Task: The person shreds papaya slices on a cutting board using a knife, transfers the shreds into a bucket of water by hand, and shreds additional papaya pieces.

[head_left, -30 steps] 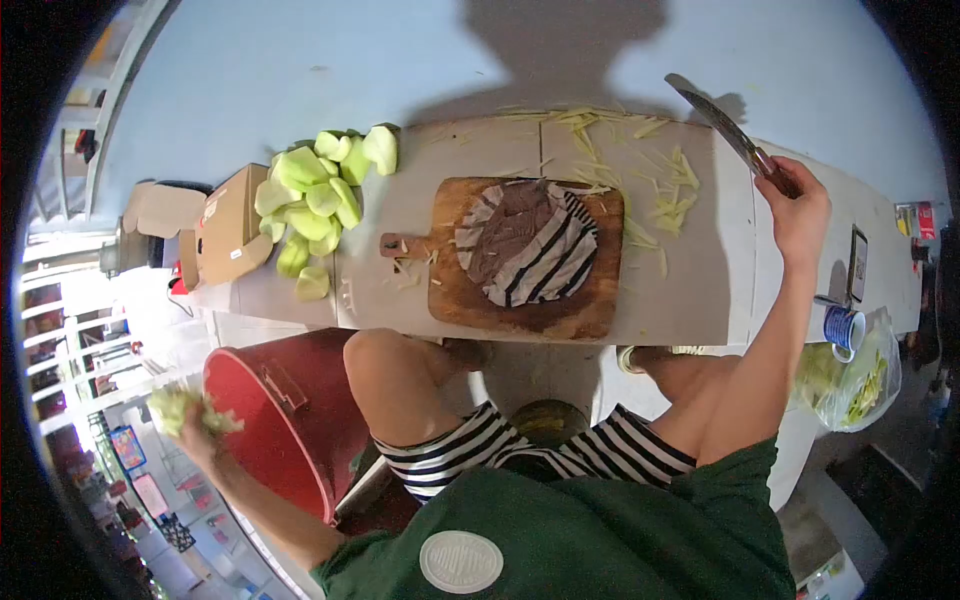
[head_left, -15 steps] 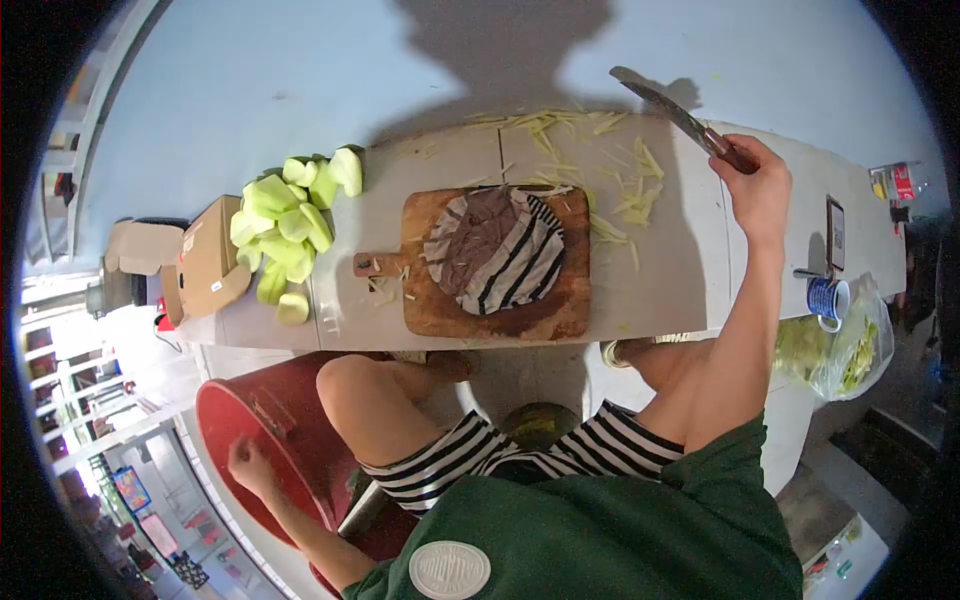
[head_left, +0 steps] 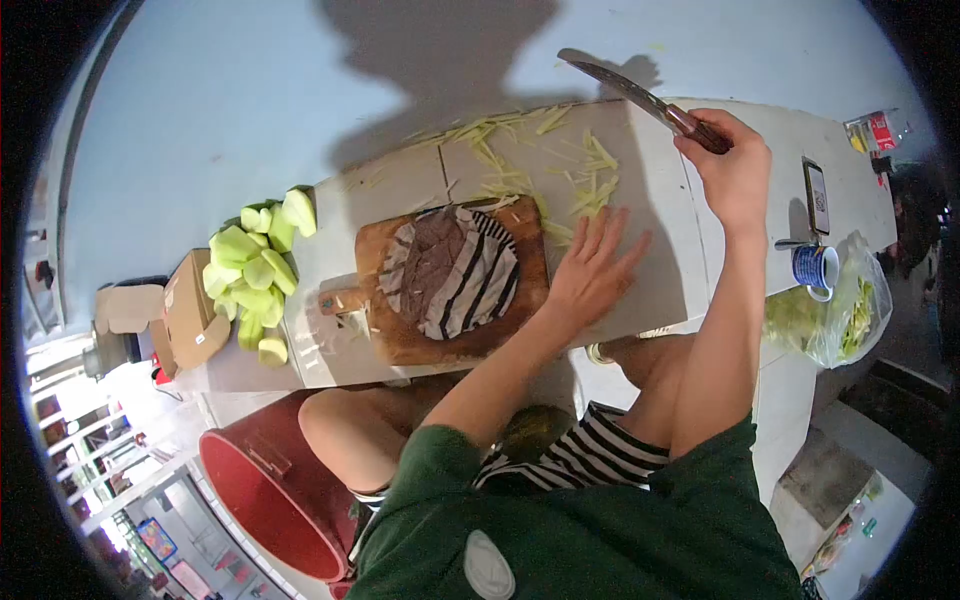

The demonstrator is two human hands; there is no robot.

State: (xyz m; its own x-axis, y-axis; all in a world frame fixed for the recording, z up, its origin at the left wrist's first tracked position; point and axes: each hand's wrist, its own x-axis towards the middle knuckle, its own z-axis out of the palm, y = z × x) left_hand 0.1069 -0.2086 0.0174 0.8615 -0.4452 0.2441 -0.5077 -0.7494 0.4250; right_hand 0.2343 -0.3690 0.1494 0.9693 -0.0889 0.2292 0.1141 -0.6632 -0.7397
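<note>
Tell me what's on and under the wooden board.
A striped cloth and pale shreds lie on the wooden board. It rests on a tiled table; what it covers is hidden.

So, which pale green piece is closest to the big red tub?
The small rounded piece at the near end of the green pile; the others lie farther from the red tub, toward the blue wall.
</note>
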